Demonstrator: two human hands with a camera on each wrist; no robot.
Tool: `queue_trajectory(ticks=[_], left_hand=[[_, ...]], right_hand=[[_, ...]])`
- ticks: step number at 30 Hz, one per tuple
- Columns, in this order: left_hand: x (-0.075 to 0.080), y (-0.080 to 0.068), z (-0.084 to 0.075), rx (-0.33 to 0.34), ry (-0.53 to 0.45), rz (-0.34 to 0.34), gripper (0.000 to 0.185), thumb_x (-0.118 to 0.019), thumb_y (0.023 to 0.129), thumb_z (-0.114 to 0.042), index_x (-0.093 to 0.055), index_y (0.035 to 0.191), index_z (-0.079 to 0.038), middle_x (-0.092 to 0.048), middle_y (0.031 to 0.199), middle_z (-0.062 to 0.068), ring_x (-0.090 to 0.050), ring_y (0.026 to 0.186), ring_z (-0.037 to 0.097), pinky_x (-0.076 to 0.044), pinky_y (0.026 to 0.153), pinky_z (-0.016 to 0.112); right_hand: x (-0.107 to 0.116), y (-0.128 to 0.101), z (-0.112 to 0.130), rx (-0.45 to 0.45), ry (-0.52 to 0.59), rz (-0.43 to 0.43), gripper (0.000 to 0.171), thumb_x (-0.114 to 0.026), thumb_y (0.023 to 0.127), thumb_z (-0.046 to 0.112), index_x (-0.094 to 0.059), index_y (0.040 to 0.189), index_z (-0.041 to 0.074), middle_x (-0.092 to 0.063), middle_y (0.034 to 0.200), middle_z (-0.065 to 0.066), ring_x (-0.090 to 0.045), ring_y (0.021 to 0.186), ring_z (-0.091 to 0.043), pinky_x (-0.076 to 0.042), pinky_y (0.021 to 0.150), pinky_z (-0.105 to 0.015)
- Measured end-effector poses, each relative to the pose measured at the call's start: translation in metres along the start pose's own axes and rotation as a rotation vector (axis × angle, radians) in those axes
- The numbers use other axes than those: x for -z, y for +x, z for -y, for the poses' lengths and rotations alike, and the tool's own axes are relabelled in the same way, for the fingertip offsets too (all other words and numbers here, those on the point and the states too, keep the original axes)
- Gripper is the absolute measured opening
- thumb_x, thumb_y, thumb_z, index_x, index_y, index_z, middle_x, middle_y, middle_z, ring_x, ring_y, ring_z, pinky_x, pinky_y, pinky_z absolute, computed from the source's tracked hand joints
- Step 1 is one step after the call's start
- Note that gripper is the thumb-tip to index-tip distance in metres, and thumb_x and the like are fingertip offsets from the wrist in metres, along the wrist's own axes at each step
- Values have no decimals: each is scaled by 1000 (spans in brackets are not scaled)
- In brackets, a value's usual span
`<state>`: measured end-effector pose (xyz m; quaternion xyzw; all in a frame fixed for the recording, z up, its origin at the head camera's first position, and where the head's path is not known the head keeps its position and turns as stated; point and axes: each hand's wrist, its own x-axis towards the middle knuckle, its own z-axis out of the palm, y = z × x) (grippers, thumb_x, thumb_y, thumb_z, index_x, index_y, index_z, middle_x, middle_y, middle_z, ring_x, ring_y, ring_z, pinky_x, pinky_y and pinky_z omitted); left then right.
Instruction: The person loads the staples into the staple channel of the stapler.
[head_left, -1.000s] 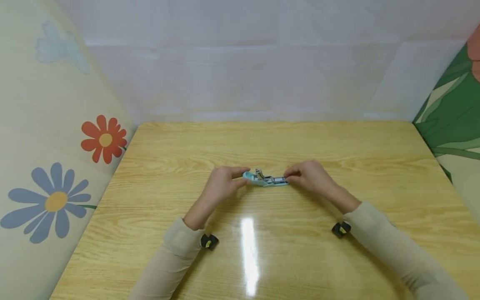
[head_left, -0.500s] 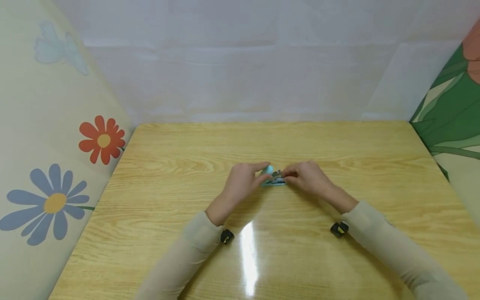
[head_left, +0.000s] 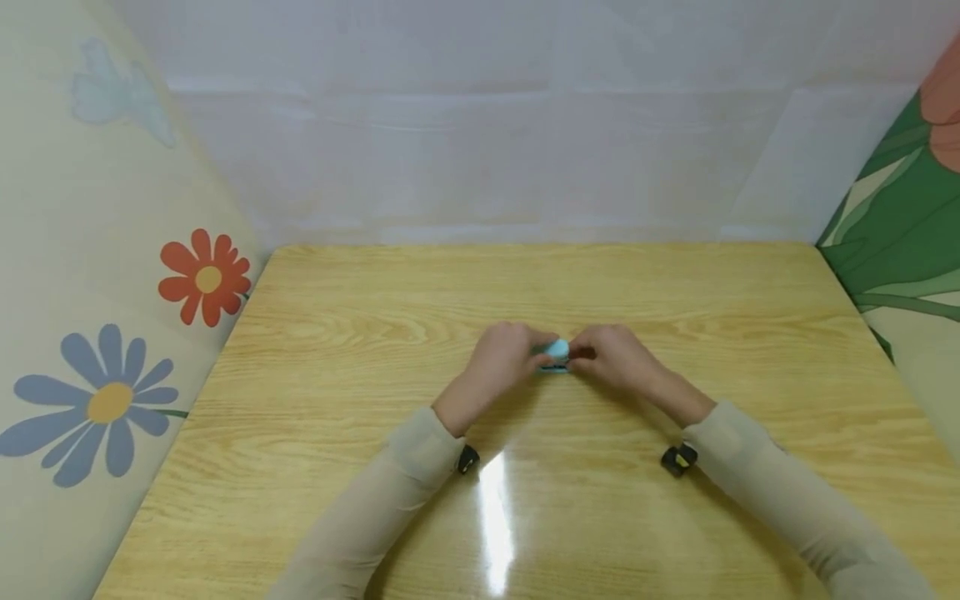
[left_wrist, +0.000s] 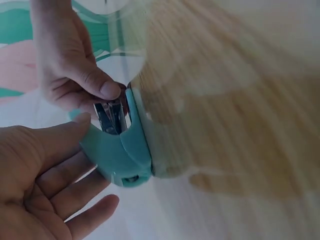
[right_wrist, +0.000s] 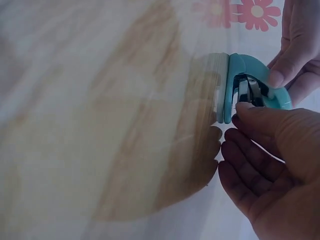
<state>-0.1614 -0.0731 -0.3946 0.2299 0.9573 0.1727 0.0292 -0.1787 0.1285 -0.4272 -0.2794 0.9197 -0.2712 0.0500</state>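
Observation:
A small turquoise stapler (head_left: 556, 351) stands on the wooden table between the two hands. Its cover is tilted up from the base, and the metal staple channel (left_wrist: 112, 118) shows inside in both wrist views. My left hand (head_left: 497, 357) grips the raised cover from the left, thumb on one side and fingers on the other. From the right, my right hand (head_left: 618, 363) pinches the front end of the stapler, its thumb (right_wrist: 250, 111) against the metal part. Fingers partly hide that front end.
The glossy wooden table (head_left: 585, 517) extends around the hands, with a bright light reflection near the front. A white sheet (head_left: 480, 150) hangs behind it. Painted side panels, one with flowers (head_left: 208, 278), flank the table.
My left hand has moved right, swinging the stapler's cover up and over toward the right hand. The metal channel seen before is now mostly covered in the head view. My right hand has barely moved.

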Motion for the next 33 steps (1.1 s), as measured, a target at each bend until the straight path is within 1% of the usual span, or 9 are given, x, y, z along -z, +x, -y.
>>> queue_trajectory(ticks=[2, 4, 12, 17, 21, 23, 25, 29, 33], left_hand=[[-1, 2, -3, -9, 39, 15, 32, -69, 91, -32, -71, 120, -22, -75, 111, 3, -71, 89, 17, -57, 78, 34], [-2, 4, -6, -17, 63, 22, 29, -69, 91, -31, -72, 119, -22, -75, 111, 3, -72, 95, 20, -57, 81, 35], [-2, 7, -13, -33, 146, 45, 26, -70, 91, -30, -73, 116, -27, -77, 105, 2, -72, 90, 22, -58, 75, 35], [-2, 9, -17, -28, 200, 77, 15, -70, 91, -30, -77, 104, -26, -76, 90, 1, -69, 79, 20, -56, 67, 33], [-2, 9, -16, -49, 212, 57, 10, -70, 91, -28, -76, 97, -23, -75, 83, 1, -65, 73, 18, -54, 64, 32], [-4, 7, -14, -57, 181, 33, 12, -70, 91, -28, -77, 100, -22, -76, 87, 1, -67, 75, 18, -55, 65, 33], [-5, 3, -12, -39, 127, 8, 16, -70, 91, -27, -76, 105, -22, -77, 93, 2, -69, 79, 20, -56, 68, 34], [-4, -7, -4, 59, 12, -21, 41, -71, 89, -38, -67, 127, -25, -73, 117, 3, -70, 94, 21, -57, 72, 37], [10, -26, 6, 115, 17, -82, 65, -65, 88, -55, -51, 143, -23, -61, 138, 7, -63, 117, 27, -54, 90, 44]], right_hand=[[0, 0, 0, 15, -11, -10, 18, -77, 84, 22, -77, 99, 12, -76, 96, -3, -71, 89, -17, -57, 81, -36], [1, 0, 0, 24, -26, -20, 17, -77, 84, 22, -77, 99, 12, -77, 95, -2, -71, 89, -17, -57, 80, -36], [2, -1, 3, 6, -33, -22, 17, -77, 85, 22, -77, 97, 11, -77, 94, -4, -71, 89, -20, -57, 81, -37], [1, -1, 4, -2, -34, -23, 16, -77, 84, 22, -77, 96, 12, -77, 93, -3, -71, 88, -18, -57, 80, -36], [2, -1, 3, -7, -30, -21, 16, -77, 85, 22, -77, 97, 12, -76, 94, -3, -70, 88, -18, -57, 81, -36], [1, -1, 2, -11, -23, -16, 17, -76, 85, 22, -77, 99, 12, -76, 95, -3, -70, 89, -18, -57, 81, -36], [2, -3, 1, -19, -15, -9, 18, -75, 86, 22, -77, 101, 11, -76, 97, -4, -70, 91, -19, -57, 82, -37], [6, -10, -1, -22, -19, 12, 23, -70, 91, 25, -75, 108, 10, -76, 103, -6, -71, 95, -22, -56, 85, -40], [21, -22, -1, -35, -56, 17, 38, -60, 97, 36, -68, 122, 9, -70, 121, -10, -66, 111, -29, -52, 95, -47]])
